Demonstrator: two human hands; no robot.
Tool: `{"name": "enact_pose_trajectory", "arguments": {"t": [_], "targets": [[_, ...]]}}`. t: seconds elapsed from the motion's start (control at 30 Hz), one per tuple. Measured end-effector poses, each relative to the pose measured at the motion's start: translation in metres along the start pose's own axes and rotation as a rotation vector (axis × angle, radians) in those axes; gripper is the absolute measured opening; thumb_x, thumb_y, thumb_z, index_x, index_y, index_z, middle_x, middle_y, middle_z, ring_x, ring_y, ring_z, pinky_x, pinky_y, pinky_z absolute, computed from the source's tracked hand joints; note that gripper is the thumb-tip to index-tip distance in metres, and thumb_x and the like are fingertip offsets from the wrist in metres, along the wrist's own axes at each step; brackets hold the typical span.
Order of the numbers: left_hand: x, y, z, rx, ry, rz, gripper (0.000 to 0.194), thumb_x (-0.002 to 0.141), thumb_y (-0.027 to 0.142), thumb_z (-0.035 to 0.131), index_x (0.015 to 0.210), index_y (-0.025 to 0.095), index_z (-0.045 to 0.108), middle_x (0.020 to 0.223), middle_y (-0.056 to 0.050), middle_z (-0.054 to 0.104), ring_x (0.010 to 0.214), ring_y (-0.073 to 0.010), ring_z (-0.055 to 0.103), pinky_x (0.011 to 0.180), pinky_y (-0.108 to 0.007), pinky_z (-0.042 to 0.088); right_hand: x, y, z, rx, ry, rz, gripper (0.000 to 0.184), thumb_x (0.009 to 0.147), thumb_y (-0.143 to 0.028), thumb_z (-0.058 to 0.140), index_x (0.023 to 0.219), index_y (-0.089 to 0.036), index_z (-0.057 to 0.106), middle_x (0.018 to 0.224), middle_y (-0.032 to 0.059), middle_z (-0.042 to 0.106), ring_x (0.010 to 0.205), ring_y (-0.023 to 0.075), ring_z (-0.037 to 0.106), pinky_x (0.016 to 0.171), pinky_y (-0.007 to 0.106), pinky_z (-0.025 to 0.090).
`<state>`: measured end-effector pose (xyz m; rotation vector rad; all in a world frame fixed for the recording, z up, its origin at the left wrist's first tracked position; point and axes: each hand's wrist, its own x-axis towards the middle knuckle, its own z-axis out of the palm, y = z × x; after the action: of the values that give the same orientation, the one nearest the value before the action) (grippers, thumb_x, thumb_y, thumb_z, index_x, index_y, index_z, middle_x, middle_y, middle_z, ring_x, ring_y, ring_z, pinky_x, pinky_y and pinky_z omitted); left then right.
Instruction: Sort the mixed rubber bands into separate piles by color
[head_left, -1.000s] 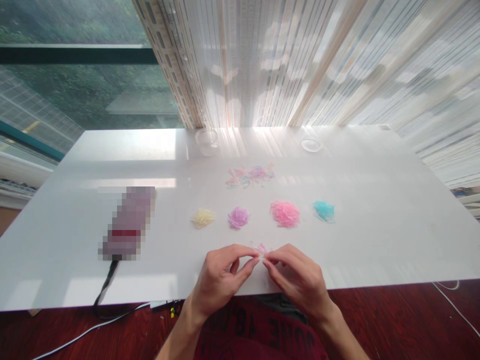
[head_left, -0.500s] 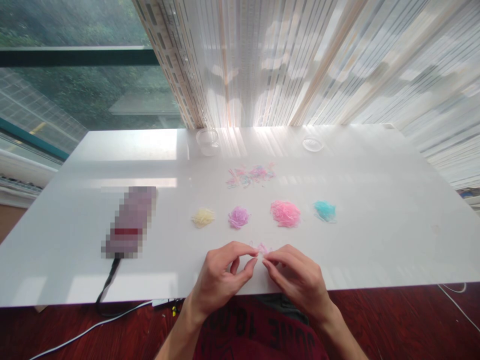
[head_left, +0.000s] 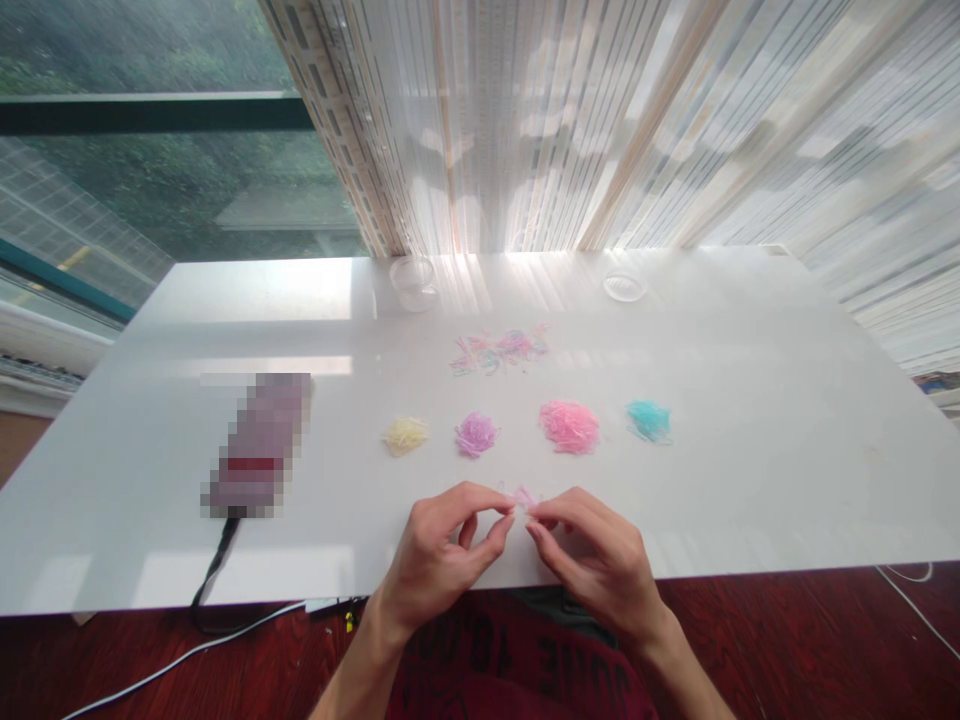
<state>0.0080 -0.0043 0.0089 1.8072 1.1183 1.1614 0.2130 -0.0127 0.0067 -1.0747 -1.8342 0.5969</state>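
My left hand [head_left: 446, 535] is low over the table, its thumb and forefinger pinched together. Facing it, fingertips almost touching, my right hand [head_left: 596, 545] makes a similar pinch. Whatever lies between the fingertips is too small to make out. Just beyond them is a small cluster of thin pinkish-purple strands [head_left: 523, 494], partly hidden by the fingers. Farther out, four sorted piles of thin strands form a row: a pale yellow pile [head_left: 406, 436], a purple pile [head_left: 476, 435], a large pink pile [head_left: 570, 427] and a turquoise pile [head_left: 650, 421].
A loose spread of mixed-colour strands [head_left: 501, 350] lies behind the row. Near the back edge stand a clear round container [head_left: 413, 284] and a clear lid [head_left: 625, 288]. At left, a blurred-out device [head_left: 259, 445] trails a black cable [head_left: 216, 562] over the front edge of the white table [head_left: 765, 450].
Both hands keep nearly the same place and pinch, with only slight shifts of the fingertips. The piles stay as they were; the view has moved a little.
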Motion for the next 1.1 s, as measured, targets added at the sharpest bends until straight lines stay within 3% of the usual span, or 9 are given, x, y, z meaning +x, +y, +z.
{"name": "enact_pose_trajectory", "arguments": {"t": [0.53,0.73,0.97,1.1], "targets": [[-0.0016,-0.0012,-0.002,0.026,-0.026,0.008,0.021,0.091,0.009,0.075,0.109,0.021,0.075,0.094,-0.001,0.08,0.056,-0.0056,0.055,0.053,-0.015,0.05,-0.0011,0.0009,0.0008,0.014,-0.003,0.004,0.015,0.096,-0.008,0.068,0.104,-0.02,0.072,0.08,0.0016,0.072,0.069,0.0145,0.068,0.064,0.024,0.056],[-0.0027,-0.0015,-0.0015,0.02,-0.031,0.018,0.027,0.092,0.01,0.076,0.115,0.023,0.077,0.097,0.0,0.083,0.059,-0.0058,0.061,0.059,-0.014,0.054,-0.0019,0.004,0.0021,0.03,-0.016,-0.009,0.017,0.096,-0.007,0.069,0.105,-0.02,0.072,0.081,0.002,0.073,0.071,0.0142,0.069,0.065,0.024,0.056],[-0.0022,-0.004,0.0004,-0.004,-0.031,0.01,0.018,0.094,0.012,0.076,0.109,0.022,0.078,0.097,-0.001,0.084,0.067,-0.0079,0.069,0.059,-0.015,0.055,-0.0016,0.0031,0.0018,0.038,-0.024,-0.011,0.018,0.096,-0.007,0.069,0.106,-0.021,0.073,0.082,0.0023,0.074,0.072,0.0146,0.07,0.066,0.024,0.056],[-0.0019,-0.0039,-0.0008,0.029,-0.038,0.029,0.028,0.091,0.011,0.078,0.117,0.023,0.075,0.1,0.0,0.083,0.061,-0.0063,0.064,0.061,-0.016,0.056,-0.0019,0.0036,0.0021,0.026,-0.018,-0.013,0.016,0.096,-0.008,0.068,0.106,-0.02,0.072,0.08,0.0022,0.073,0.07,0.0145,0.069,0.065,0.024,0.056]]}}
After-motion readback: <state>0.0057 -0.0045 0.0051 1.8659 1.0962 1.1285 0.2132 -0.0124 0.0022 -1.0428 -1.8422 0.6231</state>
